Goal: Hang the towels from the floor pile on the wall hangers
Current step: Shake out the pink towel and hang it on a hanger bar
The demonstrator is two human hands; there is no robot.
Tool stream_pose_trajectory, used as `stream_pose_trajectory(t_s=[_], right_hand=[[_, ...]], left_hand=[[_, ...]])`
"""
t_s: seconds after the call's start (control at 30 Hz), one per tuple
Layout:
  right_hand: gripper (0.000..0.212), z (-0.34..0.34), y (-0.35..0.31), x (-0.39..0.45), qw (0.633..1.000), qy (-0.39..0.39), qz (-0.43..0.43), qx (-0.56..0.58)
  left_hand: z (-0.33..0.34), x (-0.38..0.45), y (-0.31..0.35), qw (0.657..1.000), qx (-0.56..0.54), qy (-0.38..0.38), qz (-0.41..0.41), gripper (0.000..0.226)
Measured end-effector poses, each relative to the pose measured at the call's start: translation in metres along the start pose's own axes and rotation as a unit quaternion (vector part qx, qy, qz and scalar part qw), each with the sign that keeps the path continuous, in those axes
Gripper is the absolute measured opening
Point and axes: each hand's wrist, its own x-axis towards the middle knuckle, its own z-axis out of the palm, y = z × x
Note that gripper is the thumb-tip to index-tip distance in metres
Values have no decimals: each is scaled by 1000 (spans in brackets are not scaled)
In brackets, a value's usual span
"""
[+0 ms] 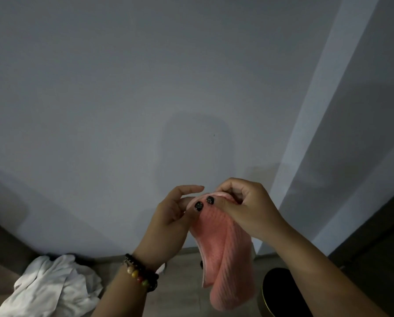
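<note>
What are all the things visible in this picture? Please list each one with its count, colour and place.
pink towel: 1, pink, ribbed, held up before the wall, hanging down from both hands
white cloth: 1 heap, white, on the floor at lower left, by the wall
round container: 1, black with a gold-looking rim, on the floor at lower right, partly behind the right forearm
wall: 1, pale grey, fills most of the view; no hanger shows on it
floor: grey-brown, along the bottom
bead bracelets: dark and multicoloured beads, on the left wrist; exact count unclear
left hand: 1, pinches the towel's top edge, dark nail polish
right hand: 1, grips the towel's top edge
</note>
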Motion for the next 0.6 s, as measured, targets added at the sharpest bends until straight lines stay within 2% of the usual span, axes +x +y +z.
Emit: stream_pose_trajectory(t_s=[0.1,0.23,0.37,0.43,0.53,0.6], right_hand=[[17,0,6,1,999,-38,32,-11],[39,3,32,9,992,-88,81,-49],[21,7,57,11,975,-156,142,-70],[21,5,69,11,960,-194,174,-102],[43,-5,89,15,928,-223,209,-213],[40,-16,100,18,901,-233,223,-292]], left_hand=[[-6,13,-3,998,56,19,25,23],[-11,42,-4,989,141,7,53,30],[-24,71,6,976,194,-28,91,21],[-34,83,18,966,228,-49,112,21],[-58,99,36,953,269,-47,128,22],[-79,107,42,948,289,-32,130,23]])
